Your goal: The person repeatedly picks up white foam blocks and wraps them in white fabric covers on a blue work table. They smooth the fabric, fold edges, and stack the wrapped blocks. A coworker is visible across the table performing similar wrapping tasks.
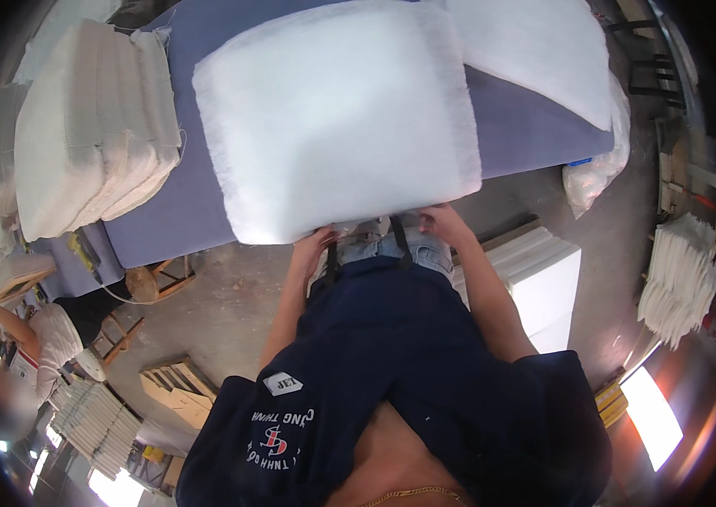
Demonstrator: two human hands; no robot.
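A thick white batting pad (337,118) with fuzzy edges lies in front of me, its near edge reaching over the table's front edge. At the left part of that near edge is my left hand (315,243), its fingers curled against the batting and partly hidden by it. My right hand (444,223) is at the right part of the same edge, fingers bent and touching the batting, thumb lower down. Both hands look closed on the edge, close to my waist. The blue-grey table (535,127) is under the pad.
A stack of white cushion pads (92,127) stands at the table's left. Another white sheet (544,55) lies far right, near a clear plastic bag (594,169). White blocks (544,279) stand beside me on the right. A co-worker (45,338) is at lower left, near a wooden stool (163,279).
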